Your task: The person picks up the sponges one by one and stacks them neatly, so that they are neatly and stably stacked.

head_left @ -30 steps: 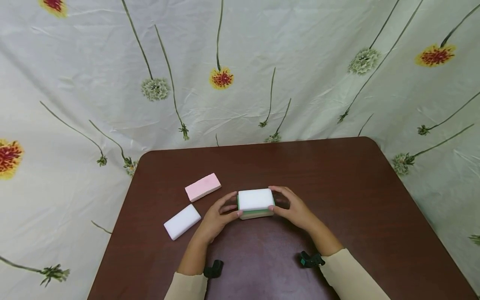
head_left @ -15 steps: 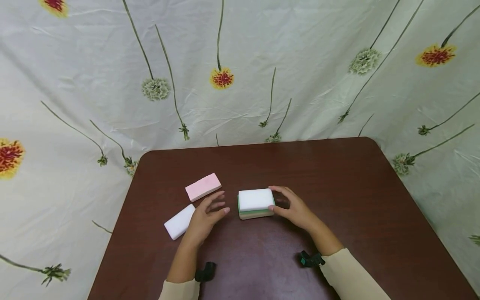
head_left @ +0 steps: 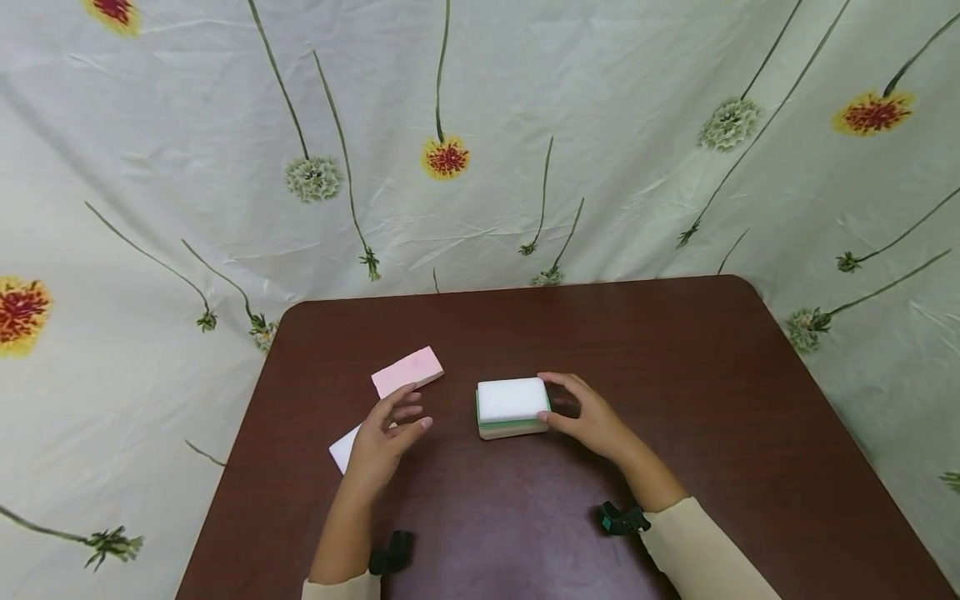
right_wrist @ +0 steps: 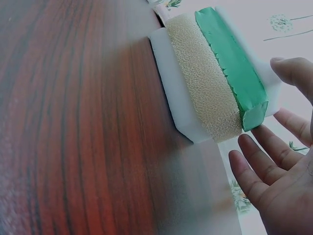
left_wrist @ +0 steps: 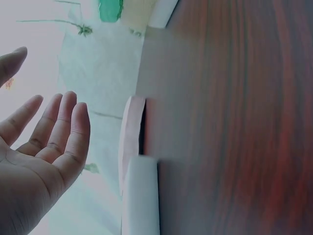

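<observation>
A stack stands on the table: a white block at the bottom, then a porous cream sponge (right_wrist: 205,78), a green piece (right_wrist: 232,63) and a white block (head_left: 513,399) on top. My right hand (head_left: 592,421) is at the stack's right end, its thumb and fingertips at the upper layers' corners, fingers loosely extended. My left hand (head_left: 378,442) is left of the stack, fingers apart and nothing between them. It partly covers a loose white block (head_left: 343,449) in the head view. Contact with that block cannot be told. A pink block (head_left: 408,370) lies just beyond the left fingertips.
The dark reddish-brown table (head_left: 637,333) has rounded far corners. Behind it hangs a pale cloth (head_left: 615,100) with printed flowers, which also shows along both sides. Dark devices are strapped at both wrists, near the beige sleeves (head_left: 701,542).
My left hand has left the stack's left side and moved left, now covering much of the loose white block. The right hand and the stack have stayed in place.
</observation>
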Demonstrator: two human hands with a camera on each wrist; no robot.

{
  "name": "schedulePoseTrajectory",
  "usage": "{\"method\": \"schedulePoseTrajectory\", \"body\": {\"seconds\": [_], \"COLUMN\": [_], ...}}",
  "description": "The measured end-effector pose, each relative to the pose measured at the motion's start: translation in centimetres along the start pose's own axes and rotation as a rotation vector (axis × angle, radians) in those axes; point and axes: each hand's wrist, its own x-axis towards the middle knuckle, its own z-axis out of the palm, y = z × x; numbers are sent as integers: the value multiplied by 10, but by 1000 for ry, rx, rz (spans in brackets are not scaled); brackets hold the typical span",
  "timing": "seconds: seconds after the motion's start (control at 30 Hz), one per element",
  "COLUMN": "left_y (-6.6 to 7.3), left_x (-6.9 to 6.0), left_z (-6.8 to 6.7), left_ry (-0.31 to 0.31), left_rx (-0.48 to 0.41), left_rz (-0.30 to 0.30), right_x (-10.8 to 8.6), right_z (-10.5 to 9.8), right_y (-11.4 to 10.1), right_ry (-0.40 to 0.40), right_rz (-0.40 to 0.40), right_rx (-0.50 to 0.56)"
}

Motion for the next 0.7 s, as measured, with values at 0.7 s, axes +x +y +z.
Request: {"method": "schedulePoseTrajectory", "body": {"seconds": [0.7], "left_y": [-22], "left_x": [-23], "left_z": [-38], "left_ry": [161], "left_rx": [67], "left_rz": [-73], "right_x": [-1], "right_z": [-1], "right_y": [1], "right_ry": [-14], "right_rz": [18], "right_rx": [-30]}}
